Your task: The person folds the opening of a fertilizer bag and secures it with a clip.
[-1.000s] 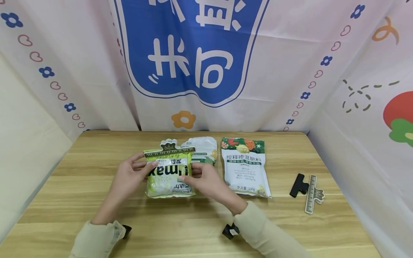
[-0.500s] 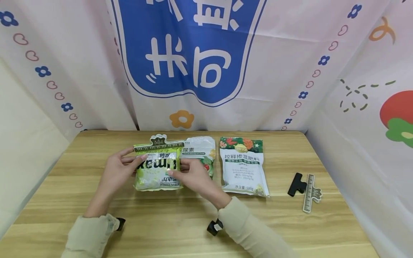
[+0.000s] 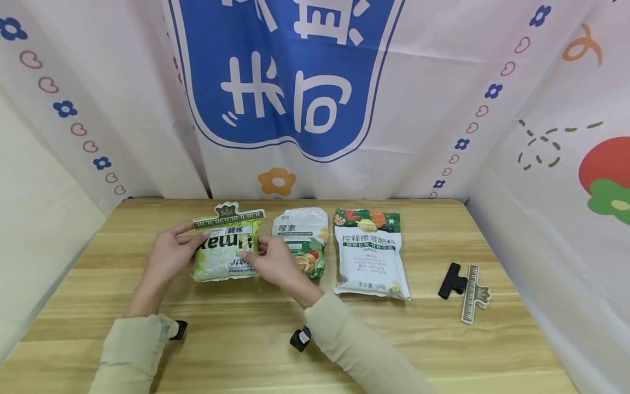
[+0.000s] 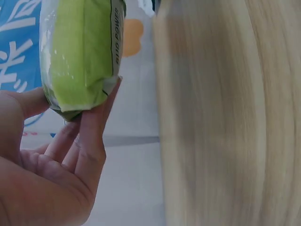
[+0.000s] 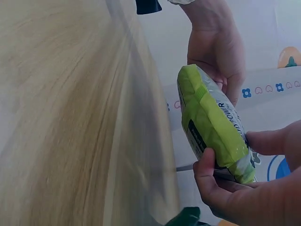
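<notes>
A green and white plastic bag (image 3: pixel 223 254) with black lettering is held between both hands at the left of the table. My left hand (image 3: pixel 173 253) grips its left edge, thumb on the front and fingers behind. On its right edge, my right hand (image 3: pixel 278 264) pinches it the same way. A wide decorated clip (image 3: pixel 228 218) with a piano-key pattern sits across the bag's top. In the left wrist view the bag's green side (image 4: pixel 77 52) shows above the table level. The right wrist view shows the bag's bottom (image 5: pixel 209 122) tilted between the two hands.
A smaller white fertilizer bag (image 3: pixel 301 241) lies to the right of the held bag. Beyond it lies a larger white fertilizer bag (image 3: pixel 371 257) with a green top. A black clip (image 3: pixel 451 281) and another piano-key clip (image 3: pixel 471 295) lie at the right. A printed curtain (image 3: pixel 418 98) hangs behind the table (image 3: pixel 236 345).
Both hands have carried the green bag with its clip leftward and slightly back. The smaller white bag, partly covered before, is now in full view. The other bag and loose clips stay put.
</notes>
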`<state>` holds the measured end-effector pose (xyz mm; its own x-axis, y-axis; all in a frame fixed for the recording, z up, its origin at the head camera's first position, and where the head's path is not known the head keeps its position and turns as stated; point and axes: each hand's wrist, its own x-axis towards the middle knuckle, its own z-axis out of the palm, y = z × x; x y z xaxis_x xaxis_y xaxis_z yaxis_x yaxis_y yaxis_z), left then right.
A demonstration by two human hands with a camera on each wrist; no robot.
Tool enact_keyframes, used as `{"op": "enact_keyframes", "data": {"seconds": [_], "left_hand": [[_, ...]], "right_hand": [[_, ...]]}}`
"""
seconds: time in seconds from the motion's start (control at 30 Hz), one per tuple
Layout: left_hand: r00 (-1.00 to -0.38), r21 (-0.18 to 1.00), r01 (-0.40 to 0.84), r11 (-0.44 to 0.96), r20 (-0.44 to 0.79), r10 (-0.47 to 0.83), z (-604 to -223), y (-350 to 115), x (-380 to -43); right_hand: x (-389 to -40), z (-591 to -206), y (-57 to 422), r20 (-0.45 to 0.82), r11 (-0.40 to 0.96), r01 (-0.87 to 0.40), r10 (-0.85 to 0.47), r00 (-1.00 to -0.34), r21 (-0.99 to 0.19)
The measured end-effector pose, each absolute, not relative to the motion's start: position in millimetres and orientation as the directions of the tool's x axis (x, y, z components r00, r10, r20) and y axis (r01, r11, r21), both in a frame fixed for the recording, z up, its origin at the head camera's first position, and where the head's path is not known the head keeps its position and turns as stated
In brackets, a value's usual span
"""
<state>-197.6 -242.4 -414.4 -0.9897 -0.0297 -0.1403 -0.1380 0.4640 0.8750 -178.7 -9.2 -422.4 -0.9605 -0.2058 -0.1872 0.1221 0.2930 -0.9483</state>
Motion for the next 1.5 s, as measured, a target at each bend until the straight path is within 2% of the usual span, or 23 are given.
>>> {"op": "enact_keyframes", "data": {"seconds": [0.23,0.4,1.0,1.5], "left_hand": [[-0.982,0.829,-0.180,0.529,-0.180,-0.051,-424.3,-254.2,-208.1],[-0.977,0.789,-0.203,0.580,-0.204,-0.064,-427.7,-257.6,-215.4],[-0.949,0.740,-0.298,0.604,-0.296,-0.105,-436.3,-266.6,-230.6],[-0.943,0.712,-0.307,0.631,-0.319,-0.098,-437.6,-270.0,-232.8]], "right_hand": [[-186.5,-431.8,-27.2,-0.194,0.370,0.125,-0.154,-0.969,-0.921],[-191.7,-437.2,-34.0,-0.194,0.371,0.130,-0.141,-0.971,-0.920],[-204.3,-449.4,-48.0,-0.201,0.352,0.140,-0.145,-0.969,-0.925],[-208.2,-449.1,-49.0,-0.246,0.431,0.158,-0.156,-0.957,-0.888]]}}
